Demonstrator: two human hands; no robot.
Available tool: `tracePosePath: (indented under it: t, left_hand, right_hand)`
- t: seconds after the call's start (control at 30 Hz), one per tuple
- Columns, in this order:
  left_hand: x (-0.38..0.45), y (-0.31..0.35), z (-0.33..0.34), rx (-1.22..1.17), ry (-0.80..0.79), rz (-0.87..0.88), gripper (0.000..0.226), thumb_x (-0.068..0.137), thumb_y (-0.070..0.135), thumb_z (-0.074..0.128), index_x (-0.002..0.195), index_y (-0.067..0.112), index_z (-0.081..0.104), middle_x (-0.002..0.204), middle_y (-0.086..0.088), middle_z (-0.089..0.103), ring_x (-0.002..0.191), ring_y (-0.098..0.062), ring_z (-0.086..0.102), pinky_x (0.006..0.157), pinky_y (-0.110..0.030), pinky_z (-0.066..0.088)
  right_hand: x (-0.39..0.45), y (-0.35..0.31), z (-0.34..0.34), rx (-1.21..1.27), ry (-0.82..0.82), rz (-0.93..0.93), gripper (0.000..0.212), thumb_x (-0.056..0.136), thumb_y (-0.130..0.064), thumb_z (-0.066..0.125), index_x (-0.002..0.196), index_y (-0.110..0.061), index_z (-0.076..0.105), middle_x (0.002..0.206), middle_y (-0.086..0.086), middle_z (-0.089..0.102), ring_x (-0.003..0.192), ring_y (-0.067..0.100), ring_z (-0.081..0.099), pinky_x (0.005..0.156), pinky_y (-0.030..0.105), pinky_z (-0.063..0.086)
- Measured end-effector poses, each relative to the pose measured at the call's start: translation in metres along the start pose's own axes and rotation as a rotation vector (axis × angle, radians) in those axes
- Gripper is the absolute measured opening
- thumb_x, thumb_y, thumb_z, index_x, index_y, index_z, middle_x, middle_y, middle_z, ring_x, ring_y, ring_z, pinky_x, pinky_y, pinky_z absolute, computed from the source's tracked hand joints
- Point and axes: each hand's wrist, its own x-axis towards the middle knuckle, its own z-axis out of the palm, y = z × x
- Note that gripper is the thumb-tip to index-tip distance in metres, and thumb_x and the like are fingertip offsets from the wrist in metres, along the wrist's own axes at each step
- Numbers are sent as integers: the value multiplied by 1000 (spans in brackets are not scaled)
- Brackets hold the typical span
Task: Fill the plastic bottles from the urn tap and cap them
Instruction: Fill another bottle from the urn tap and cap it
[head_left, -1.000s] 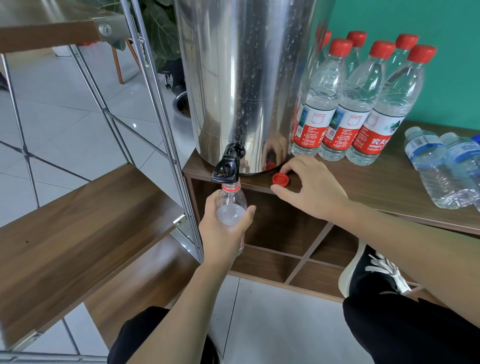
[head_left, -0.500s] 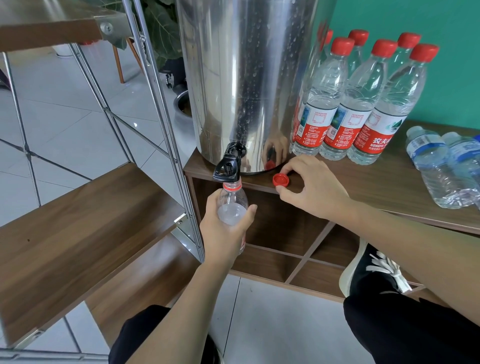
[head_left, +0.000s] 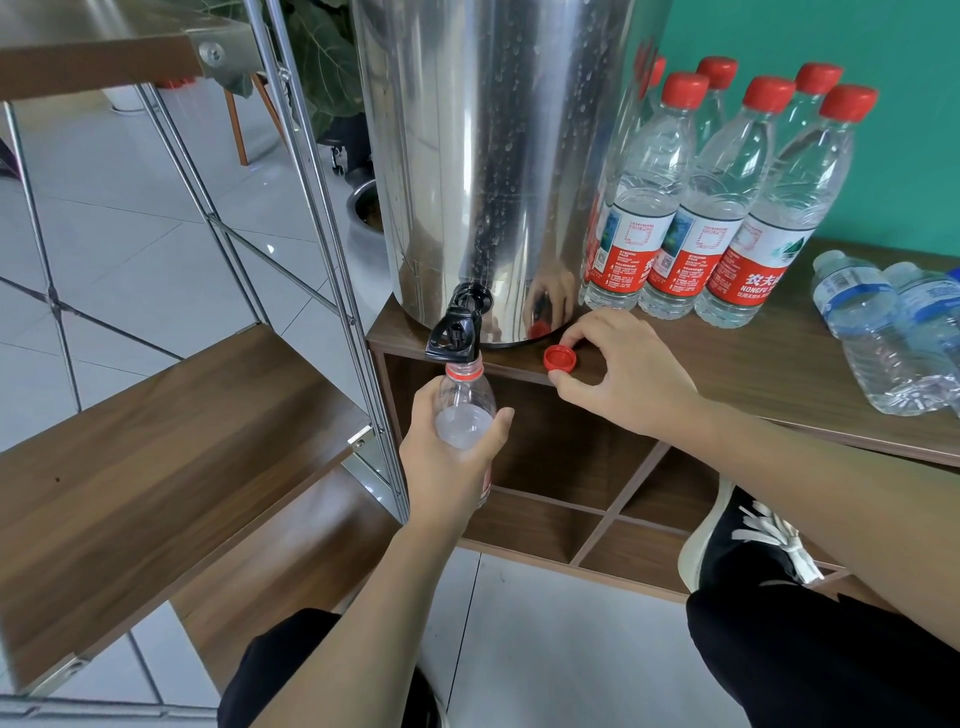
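Under the black tap (head_left: 453, 335) the left hand (head_left: 451, 467) has its fingers and thumb curled round an uncapped bottle (head_left: 465, 410), held upright with its mouth just below the spout; beside it the right hand (head_left: 623, 376) rests on the wooden cabinet top (head_left: 779, 358), forefinger and thumb bent either side of a loose red cap (head_left: 560, 358), though I cannot tell whether they touch it. Most of the bottle is hidden by the palm; the steel urn (head_left: 493, 171) is cut off above. Six red-capped bottles (head_left: 719, 218) stand behind, one half hidden; two blue-labelled bottles (head_left: 883, 332) lie at the right.
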Motion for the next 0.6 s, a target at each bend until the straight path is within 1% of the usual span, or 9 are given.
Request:
tracePosePath:
  t: [0.17,0.33,0.47,0.6]
  left_hand:
    - [0,-2,-1,3,-1,5,72,79,44,88,139,33,50,125,19,62,116,6,57,93,-17,46]
    - [-1,1,1,11,2,6,73,78,44,87,140,32,50,125,20,61,115,10,55,89,-9,41]
    - [-1,0,0,8,-2,5,72,79,44,87,139,33,50,125,20,62,115,9,55,90,-12,42]
    - [0,0,1,8,-3,-2,72,79,45,87,139,34,50,125,20,62,116,9,55,90,-11,42]
  right_hand:
    - [0,0,1,-1,0,-8,30,87,-55,64,105,-30,63,109,-14,57,109,7,50,102,41,44]
    - [0,0,0,-7,-6,-6,32,87,-56,63,106,-30,62,110,-14,56,110,7,50,102,41,45]
    - [-1,0,0,-9,-2,-7,31,87,-53,66,106,-29,63,111,-13,57,111,8,50,103,41,44]
    - [0,0,0,-14,-2,-5,31,88,-52,66,107,-28,64,112,-12,58,111,8,50,102,41,44]
